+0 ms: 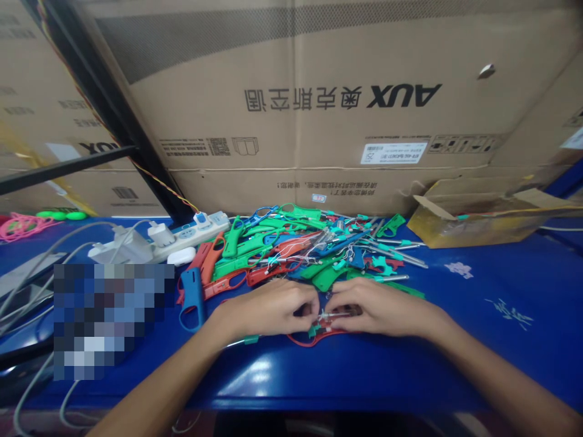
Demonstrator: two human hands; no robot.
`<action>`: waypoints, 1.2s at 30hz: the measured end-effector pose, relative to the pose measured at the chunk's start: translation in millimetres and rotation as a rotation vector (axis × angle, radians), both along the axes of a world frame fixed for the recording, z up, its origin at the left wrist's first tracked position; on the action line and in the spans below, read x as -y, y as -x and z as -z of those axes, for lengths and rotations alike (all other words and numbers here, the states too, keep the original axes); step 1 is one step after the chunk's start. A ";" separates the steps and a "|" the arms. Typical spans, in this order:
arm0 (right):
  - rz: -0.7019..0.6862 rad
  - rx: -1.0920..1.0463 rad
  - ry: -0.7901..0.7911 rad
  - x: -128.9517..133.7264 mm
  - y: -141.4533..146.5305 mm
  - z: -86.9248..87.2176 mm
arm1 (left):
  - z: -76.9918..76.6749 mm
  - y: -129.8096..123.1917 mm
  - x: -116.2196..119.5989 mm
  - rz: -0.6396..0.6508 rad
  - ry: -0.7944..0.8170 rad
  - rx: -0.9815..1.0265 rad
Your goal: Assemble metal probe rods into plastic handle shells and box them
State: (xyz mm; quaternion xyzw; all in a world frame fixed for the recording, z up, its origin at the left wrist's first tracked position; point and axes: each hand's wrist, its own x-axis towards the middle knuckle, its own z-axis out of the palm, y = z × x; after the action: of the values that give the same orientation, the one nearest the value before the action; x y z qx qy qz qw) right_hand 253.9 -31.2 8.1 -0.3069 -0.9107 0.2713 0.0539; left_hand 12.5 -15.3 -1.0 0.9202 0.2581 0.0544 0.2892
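On the blue table, a red lighter casing [310,341] with small green and metal parts lies between my hands, close to the front edge. My left hand [286,306] is closed at its left side, fingertips pinched on something too small to make out. From the right, my right hand [364,306] reaches in with bent fingers, closed around small parts at the casing that its fingers partly hide. Just beyond both hands spreads a pile of green, red and blue lighter casings [246,246] with metal tubes and thin white wires. A blue casing [193,297] lies left of my left hand.
A power strip [200,233] with white plugs and cables stands at the back left. An open cardboard box [478,224] sits at the back right. Large cardboard sheets [319,48] rise behind the table. Pink cord [22,227] lies at the far left.
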 end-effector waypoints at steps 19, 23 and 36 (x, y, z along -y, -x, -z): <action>-0.038 -0.008 0.002 0.0 -0.4 -0.5 | -1.0 -0.9 0.5 0.028 0.007 0.017; -0.035 -0.012 0.028 -0.1 -3.8 -2.1 | -3.5 -2.9 1.7 0.019 0.017 0.003; 0.005 0.024 0.040 -0.3 -10.7 -5.3 | -12.3 5.8 -2.1 -0.052 0.025 -0.029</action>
State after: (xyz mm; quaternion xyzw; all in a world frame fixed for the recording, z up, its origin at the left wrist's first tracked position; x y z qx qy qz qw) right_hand 264.6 -31.0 13.4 -0.3135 -0.9049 0.2854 0.0375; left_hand 6.7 -13.2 11.3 0.9103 0.2867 0.0453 0.2951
